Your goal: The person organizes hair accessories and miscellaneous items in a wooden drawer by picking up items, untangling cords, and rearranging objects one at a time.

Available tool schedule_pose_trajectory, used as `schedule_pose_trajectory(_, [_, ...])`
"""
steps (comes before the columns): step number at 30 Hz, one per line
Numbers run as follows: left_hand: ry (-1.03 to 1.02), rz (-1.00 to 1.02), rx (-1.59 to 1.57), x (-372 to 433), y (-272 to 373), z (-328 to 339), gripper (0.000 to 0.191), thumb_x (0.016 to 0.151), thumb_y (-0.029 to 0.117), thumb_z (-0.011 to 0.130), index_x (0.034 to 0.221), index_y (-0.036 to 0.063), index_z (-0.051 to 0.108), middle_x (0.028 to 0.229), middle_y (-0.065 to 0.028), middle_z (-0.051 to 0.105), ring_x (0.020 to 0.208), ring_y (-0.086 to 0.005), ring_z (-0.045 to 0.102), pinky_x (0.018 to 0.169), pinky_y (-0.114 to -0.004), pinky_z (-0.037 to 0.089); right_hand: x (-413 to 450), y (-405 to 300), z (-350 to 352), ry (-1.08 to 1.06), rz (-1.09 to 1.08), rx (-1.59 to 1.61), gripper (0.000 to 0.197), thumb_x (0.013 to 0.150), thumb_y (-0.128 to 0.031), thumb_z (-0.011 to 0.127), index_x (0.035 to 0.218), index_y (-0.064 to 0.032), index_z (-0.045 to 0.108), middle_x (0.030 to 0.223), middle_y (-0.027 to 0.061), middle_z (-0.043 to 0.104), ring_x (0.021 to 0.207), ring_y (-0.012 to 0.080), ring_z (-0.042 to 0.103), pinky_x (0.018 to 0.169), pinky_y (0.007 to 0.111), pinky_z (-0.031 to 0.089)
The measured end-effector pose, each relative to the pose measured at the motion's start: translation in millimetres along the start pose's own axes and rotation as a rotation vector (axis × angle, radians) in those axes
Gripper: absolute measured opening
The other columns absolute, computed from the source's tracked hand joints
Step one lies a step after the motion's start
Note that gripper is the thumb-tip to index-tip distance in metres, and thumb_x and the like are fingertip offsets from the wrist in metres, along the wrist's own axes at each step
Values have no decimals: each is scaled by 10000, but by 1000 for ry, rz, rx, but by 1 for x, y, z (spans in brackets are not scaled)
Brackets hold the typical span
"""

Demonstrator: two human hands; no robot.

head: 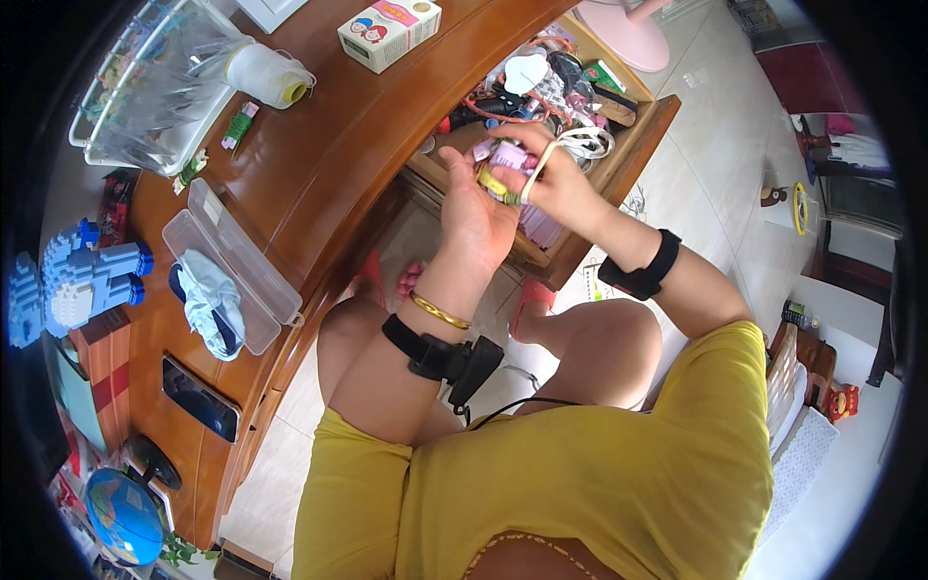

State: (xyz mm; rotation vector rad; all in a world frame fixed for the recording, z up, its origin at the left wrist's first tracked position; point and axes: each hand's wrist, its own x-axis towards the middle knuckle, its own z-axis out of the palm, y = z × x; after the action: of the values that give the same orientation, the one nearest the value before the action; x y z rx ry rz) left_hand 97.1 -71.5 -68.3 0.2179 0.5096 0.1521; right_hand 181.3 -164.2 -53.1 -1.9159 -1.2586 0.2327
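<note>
My left hand (pixel 475 217) is turned palm up above an open wooden drawer (pixel 638 167), its thumb raised. Against its fingers rests a small bundle of thread cards (pixel 505 161) in pink, lilac, yellow and green. From the other side my right hand (pixel 562 177) grips the same bundle with thumb and fingers. A pale cord (pixel 540 170) runs across the right hand and appears joined to a coiled white cable (pixel 591 141) in the drawer. Two similar cards of wound green thread, one nearer (pixel 239 129) and one smaller (pixel 191 172), lie on the desk.
The drawer also holds tangled cords, black items and a white disc (pixel 525 72). On the wooden desk (pixel 348 145) are a thread cone (pixel 268 76), a small carton (pixel 389 32), a wire basket (pixel 156 87), an opened plastic case (pixel 239 268) with cloth, and a smartphone (pixel 201 397).
</note>
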Motion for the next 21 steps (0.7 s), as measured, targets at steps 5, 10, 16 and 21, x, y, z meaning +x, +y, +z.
schedule_pose_trajectory(5, [2,-57,40,-3,6,0,723,870,648,279,1357,115,235,1321,-112,357,1207,-225,355,1030,-463,236,7,23,1,-58,754,768,385,843,-229,637,1179,-81,519,992,28,601,889,117,570,739,246,477])
schedule_pose_trajectory(10, [395,36,192,-8,7,-6,723,870,587,415,1393,131,211,1322,-77,296,1231,-184,279,1044,-413,149,34,46,2,-327,1079,711,360,802,-330,664,1083,-125,574,918,16,616,736,115,570,570,268,476])
schedule_pose_trajectory(16, [444,212,230,-11,21,-8,615,892,526,431,1332,110,325,1292,-83,348,1231,-164,289,1045,-368,163,61,79,38,-572,1058,437,396,804,-377,641,1125,-163,549,1038,8,574,921,159,531,695,365,472])
schedule_pose_trajectory(21, [407,208,193,-12,28,-13,592,906,504,424,1325,98,329,1267,-92,381,1222,-193,319,1039,-374,185,69,77,45,-710,1087,309,378,883,-406,501,1192,-189,526,1175,35,531,1031,210,500,689,388,495])
